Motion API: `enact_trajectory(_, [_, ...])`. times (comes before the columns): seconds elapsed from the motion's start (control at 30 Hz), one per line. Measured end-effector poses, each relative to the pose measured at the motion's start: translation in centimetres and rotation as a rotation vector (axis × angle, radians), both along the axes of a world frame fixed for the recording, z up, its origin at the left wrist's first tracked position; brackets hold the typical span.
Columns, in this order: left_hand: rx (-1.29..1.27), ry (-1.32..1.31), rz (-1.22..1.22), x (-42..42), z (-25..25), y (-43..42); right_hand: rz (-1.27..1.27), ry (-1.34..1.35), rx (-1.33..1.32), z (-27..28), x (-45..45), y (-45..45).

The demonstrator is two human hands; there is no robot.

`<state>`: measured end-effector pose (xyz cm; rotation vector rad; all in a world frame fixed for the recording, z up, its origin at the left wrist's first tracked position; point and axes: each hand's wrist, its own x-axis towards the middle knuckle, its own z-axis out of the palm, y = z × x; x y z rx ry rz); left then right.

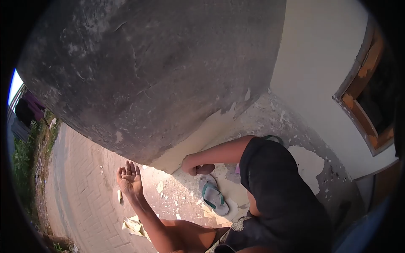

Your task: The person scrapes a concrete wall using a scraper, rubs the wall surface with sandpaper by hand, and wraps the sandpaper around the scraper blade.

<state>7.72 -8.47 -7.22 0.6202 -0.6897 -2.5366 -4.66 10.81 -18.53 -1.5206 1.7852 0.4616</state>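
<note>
The person's left hand (pixel 129 180) is raised at the lower left of the frame, palm turned toward the camera, with its fingers a little apart and lightly curled. It sits just beyond the lower edge of the big grey wall (pixel 168 76), which fills the upper left and centre and shows scuffs, scratches and worn pale patches.

The right hand (pixel 190 165), near the centre of the frame, is bent down at the wrist below a dark sleeve (pixel 278 177). Its fingers are folded under and mostly hidden, so whether they grip anything cannot be told. This hand is close to the pale band (pixel 206 137) running along the grey wall's lower edge, where the dark coating ends in a ragged line.

Just below the right hand lies a flip-flop (pixel 216 197) with green straps. Pale flakes are scattered on the ground around it, and larger broken pieces (pixel 135 225) lie in a small heap at the lower left, beside the left forearm. Brick paving (pixel 84 185) curves down the left side of the frame, past green plants (pixel 23 160). At the upper right, a pale wall (pixel 316 55) holds a brown wooden frame (pixel 352 90).
</note>
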Motion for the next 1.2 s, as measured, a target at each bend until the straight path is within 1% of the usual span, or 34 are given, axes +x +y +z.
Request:
enact_trajectory(0.03, [0.009,-0.006,-0.035,0.1,0.0,-0.2,0.037,0.049,0.085,-1.0,-1.0,-0.1])
enact_trajectory(0.07, [0.007,0.019,-0.063,0.4,0.1,-0.3,0.075,0.095,0.068,-0.6,-1.1,-0.3])
enact_trajectory(0.1, [0.007,0.032,-0.038,0.8,0.4,-0.7,0.093,0.121,0.049,-0.5,-1.0,0.4])
enact_trajectory(0.13, [-0.001,0.008,-0.055,0.4,0.5,-0.7,0.110,0.148,0.030,-0.5,-1.1,1.1])
enact_trajectory(0.2, [-0.024,0.003,-0.016,0.4,0.4,-0.7,0.116,0.153,0.003,-0.6,-1.2,1.0])
enact_trajectory(0.23, [-0.014,0.031,-0.061,0.5,0.2,-1.5,0.115,0.141,-0.002,-0.7,-1.1,0.8])
enact_trajectory(0.37, [-0.008,0.020,-0.111,0.0,0.5,-1.4,0.098,0.086,0.008,-1.4,-1.6,0.5])
enact_trajectory(0.5, [-0.015,-0.022,-0.049,-0.2,0.9,-0.4,0.084,0.002,0.069,-2.5,-3.9,0.7])
enact_trajectory(0.57, [-0.015,-0.042,-0.015,-0.1,1.2,-0.1,0.070,-0.097,0.161,-3.7,-6.6,1.7])
enact_trajectory(0.63, [-0.018,-0.057,0.016,0.3,1.6,-0.2,-0.015,-0.252,0.335,-5.5,-11.0,4.4])
enact_trajectory(0.7, [-0.009,-0.069,0.040,0.9,1.8,-0.5,-0.239,-0.179,0.430,-5.3,-15.8,9.2])
enact_trajectory(0.73, [-0.011,-0.066,0.047,1.4,1.9,-0.8,-0.496,0.025,0.455,-4.1,-17.6,14.5])
enact_trajectory(0.77, [-0.011,-0.057,0.056,1.8,2.0,-0.9,-0.775,0.223,0.424,-2.9,-19.5,19.9])
enact_trajectory(0.8, [-0.011,-0.046,0.066,2.2,2.1,-1.3,-0.841,0.390,0.418,-1.1,-20.7,25.3])
enact_trajectory(0.83, [-0.010,-0.039,0.077,2.8,2.3,-1.8,-1.150,0.340,0.277,0.9,-20.8,31.4])
enact_trajectory(0.87, [-0.008,-0.034,0.082,3.5,2.5,-2.2,-1.525,0.461,0.143,3.1,-19.2,36.6])
enact_trajectory(0.9, [-0.003,-0.032,0.079,3.9,2.6,-2.4,-1.739,0.642,-0.003,3.4,-17.5,41.3])
enact_trajectory(0.93, [-0.004,-0.042,0.104,4.0,2.7,-2.5,-2.058,0.518,0.089,4.5,-15.5,45.1])
enact_trajectory(0.97, [-0.003,-0.055,0.128,4.2,2.8,-2.6,-2.144,0.760,-0.036,4.2,-11.8,47.8])
enact_trajectory(1.0, [0.000,-0.068,0.154,4.3,3.0,-2.5,-2.150,0.681,0.136,4.5,-8.7,48.9])
enact_trajectory(1.07, [-0.020,-0.074,0.185,4.2,3.1,-2.1,-2.177,0.713,0.305,1.3,-6.4,55.6])
enact_trajectory(1.13, [-0.008,-0.049,0.176,3.6,2.7,-1.9,-2.199,0.876,0.290,-5.5,-6.2,66.7])
enact_trajectory(1.2, [-0.016,-0.065,0.161,2.8,2.8,-1.3,-2.262,0.781,0.333,-5.0,-5.0,70.0])
